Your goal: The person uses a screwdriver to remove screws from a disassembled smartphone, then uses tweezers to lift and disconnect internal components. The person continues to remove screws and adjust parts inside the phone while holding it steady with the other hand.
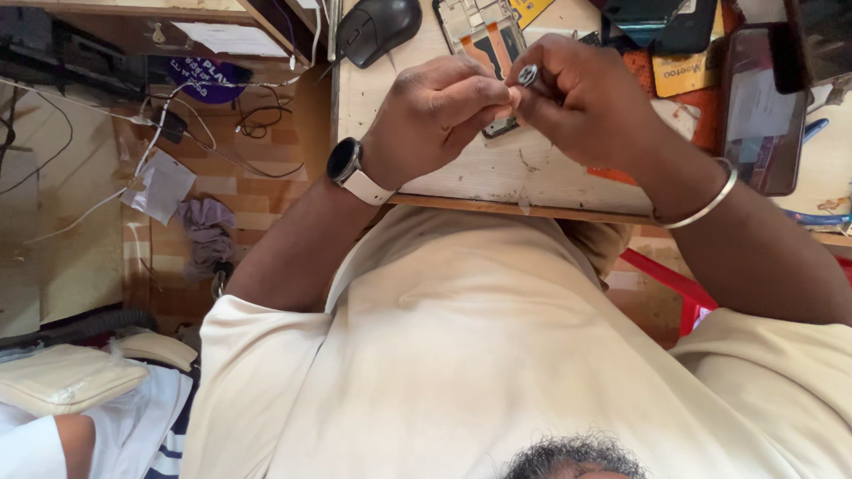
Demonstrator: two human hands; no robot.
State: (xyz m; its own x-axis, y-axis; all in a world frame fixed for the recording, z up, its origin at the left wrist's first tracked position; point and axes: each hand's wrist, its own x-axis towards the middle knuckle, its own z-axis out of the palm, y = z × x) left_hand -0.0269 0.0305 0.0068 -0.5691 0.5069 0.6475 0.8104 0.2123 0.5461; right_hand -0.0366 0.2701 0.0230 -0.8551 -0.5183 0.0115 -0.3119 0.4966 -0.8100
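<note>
My left hand [435, 111], with a dark smartwatch on a white strap at the wrist, and my right hand [581, 98], with a thin silver bangle, meet fingertip to fingertip above a wooden table [470, 173]. A small round silvery part [527, 74] is pinched between the fingers of both hands. Just under and behind the hands lies an opened phone frame [479, 31] with orange and white inner parts, partly hidden by my fingers.
A black computer mouse [377, 27] lies at the table's far left. Several phones and dark cases [759, 106] lie on the right, with a yellow card [683, 71]. Cables, paper and a cloth [209, 231] lie on the floor at left. A red stool edge [666, 279] shows below the table.
</note>
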